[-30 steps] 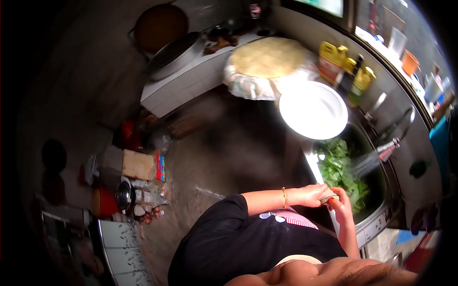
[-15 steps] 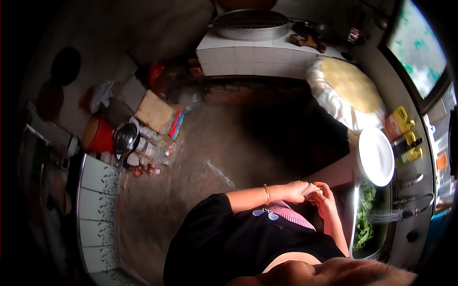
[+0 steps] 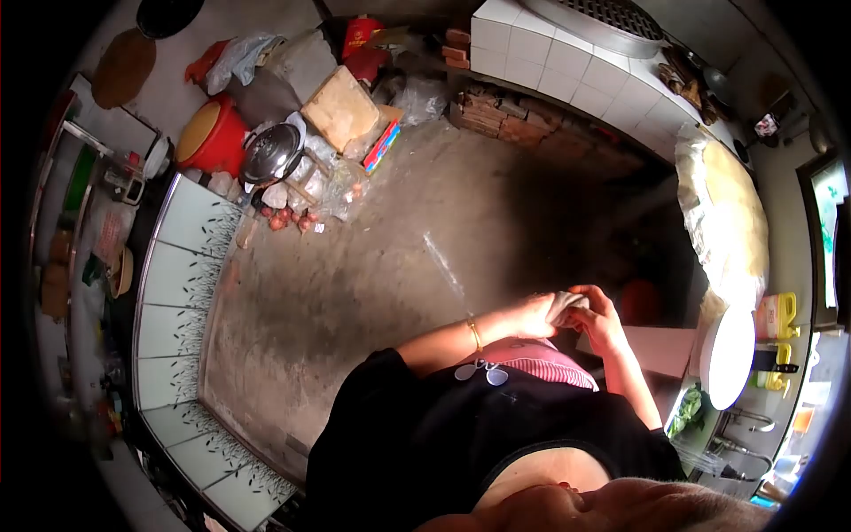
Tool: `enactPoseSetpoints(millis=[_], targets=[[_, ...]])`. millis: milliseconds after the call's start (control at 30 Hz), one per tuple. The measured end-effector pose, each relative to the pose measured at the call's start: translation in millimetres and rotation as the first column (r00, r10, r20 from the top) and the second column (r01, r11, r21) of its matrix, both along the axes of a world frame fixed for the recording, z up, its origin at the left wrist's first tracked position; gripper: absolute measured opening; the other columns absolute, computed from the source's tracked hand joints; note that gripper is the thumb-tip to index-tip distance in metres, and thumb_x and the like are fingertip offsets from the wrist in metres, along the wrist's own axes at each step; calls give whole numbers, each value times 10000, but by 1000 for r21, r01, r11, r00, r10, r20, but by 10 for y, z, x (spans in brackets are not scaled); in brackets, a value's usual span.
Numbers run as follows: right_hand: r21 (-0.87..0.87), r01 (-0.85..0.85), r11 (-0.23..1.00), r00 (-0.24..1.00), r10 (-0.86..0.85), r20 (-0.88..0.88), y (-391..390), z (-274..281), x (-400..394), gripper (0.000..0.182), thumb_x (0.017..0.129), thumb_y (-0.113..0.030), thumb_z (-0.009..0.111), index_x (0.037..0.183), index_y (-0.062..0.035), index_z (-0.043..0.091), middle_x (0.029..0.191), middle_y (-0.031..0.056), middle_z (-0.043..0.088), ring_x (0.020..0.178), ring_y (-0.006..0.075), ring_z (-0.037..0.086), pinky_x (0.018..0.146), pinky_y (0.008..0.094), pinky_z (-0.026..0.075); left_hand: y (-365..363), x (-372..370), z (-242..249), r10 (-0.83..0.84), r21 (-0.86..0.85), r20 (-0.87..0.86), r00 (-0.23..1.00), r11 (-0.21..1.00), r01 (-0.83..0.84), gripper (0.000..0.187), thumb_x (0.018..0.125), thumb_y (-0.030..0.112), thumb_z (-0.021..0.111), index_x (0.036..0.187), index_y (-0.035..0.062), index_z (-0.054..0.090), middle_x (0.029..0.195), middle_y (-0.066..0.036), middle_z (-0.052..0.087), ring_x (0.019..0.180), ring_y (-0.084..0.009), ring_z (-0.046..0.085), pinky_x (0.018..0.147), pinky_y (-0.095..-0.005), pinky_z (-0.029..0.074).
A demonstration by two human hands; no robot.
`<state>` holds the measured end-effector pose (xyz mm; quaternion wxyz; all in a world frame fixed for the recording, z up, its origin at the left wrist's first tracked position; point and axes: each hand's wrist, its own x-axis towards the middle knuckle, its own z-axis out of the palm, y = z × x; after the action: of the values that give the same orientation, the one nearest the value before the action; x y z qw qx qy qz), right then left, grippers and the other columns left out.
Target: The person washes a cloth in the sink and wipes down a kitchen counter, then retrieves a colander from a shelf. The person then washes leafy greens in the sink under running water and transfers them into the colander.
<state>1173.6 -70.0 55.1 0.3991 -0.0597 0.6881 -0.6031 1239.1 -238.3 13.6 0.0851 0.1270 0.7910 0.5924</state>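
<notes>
So I had both hands up in front of my pink-and-white striped apron (image 3: pixel 542 362), well above the grey concrete floor (image 3: pixel 355 275). My left hand (image 3: pixel 532 316), the one with the thin gold bracelet (image 3: pixel 475 334) at the wrist, was closed around one side of a small, crumpled beige bundle (image 3: pixel 565 308). My right hand (image 3: pixel 605 326) had the other side gripped, fingers curled over the top, so the bundle sat right between the two. Couldn't tell you what it was made of, it's too small to make out.

Over on my right was the metal sink with green leafy vegetables (image 3: pixel 687 410) in it, and water (image 3: pixel 702 460) was spraying from the tap (image 3: pixel 740 450). A big round white basin (image 3: pixel 728 357) was just beyond the leaves, near some yellow plastic bottles (image 3: pixel 778 317). Further up was a wide, round, pale yellow sheet (image 3: pixel 737 211) with crinkly wrapping at its edge.

Off to my left, well apart from my hands, a shiny lidded metal pot (image 3: pixel 272 153) stood near a red round tub (image 3: pixel 213 135).
</notes>
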Motion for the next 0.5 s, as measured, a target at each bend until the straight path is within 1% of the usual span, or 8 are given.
enactPoseSetpoints(millis=[33,100,167,233,333,367,433,500], targets=[[-24,-22,999,999,23,47,-61,-19,-70,381,794,44,567,1161,-28,498,917,41,587,755,108,565,621,235,478,-98,-25,17,-17,11,127,992,1000,16,487,686,64,651,1133,41,460,806,-110,575,729,-241,581,652,-380,477],[-104,-74,992,996,79,47,-222,5,-182,413,794,56,563,1188,-29,471,953,52,578,810,124,573,685,257,502,-322,-63,-18,-54,298,477,877,949,-104,423,728,119,702,1068,10,476,795,-54,562,727,-158,554,643,-340,479],[-172,-133,976,989,141,38,-312,48,-364,468,787,73,570,1222,-30,433,1007,68,561,912,162,574,824,301,507,-488,-116,85,54,330,378,924,925,-189,382,751,144,712,1023,-1,486,866,-47,569,818,-134,562,717,-289,492],[-102,-225,969,973,218,-73,-407,92,-575,473,773,61,593,1215,-24,445,1001,69,565,933,163,568,848,305,485,-612,-287,144,79,262,280,957,952,-156,354,774,110,683,1044,-5,486,925,-60,575,881,-132,559,773,-289,486],[7,-354,935,855,327,-402,-425,-172,-1020,463,728,16,620,1169,-11,482,982,103,588,953,175,570,835,299,465,-719,-644,111,104,333,293,951,921,-203,353,788,33,649,1099,-1,484,958,-66,570,920,-141,546,849,-317,465],[29,-356,934,806,322,-497,-452,-208,-1176,464,712,6,624,1157,-9,492,987,125,594,956,202,580,838,308,466,-744,-796,159,166,211,203,965,955,-208,336,797,41,674,1063,-5,475,1007,-79,570,973,-148,542,833,-313,473],[235,-317,919,652,391,-649,-478,-83,-1489,447,661,-65,658,1090,-2,548,975,190,583,936,335,550,849,380,454,-833,-1138,233,208,165,231,951,954,-249,336,794,39,682,1055,-9,475,1012,-82,569,976,-141,539,826,-302,476],[363,-330,871,604,491,-628,-491,71,-1774,459,662,-140,672,1087,-8,562,963,183,578,965,338,515,861,392,437,-866,-1510,207,256,185,137,957,942,-279,297,791,24,665,1030,-4,490,987,-74,575,970,-139,534,824,-295,470]])
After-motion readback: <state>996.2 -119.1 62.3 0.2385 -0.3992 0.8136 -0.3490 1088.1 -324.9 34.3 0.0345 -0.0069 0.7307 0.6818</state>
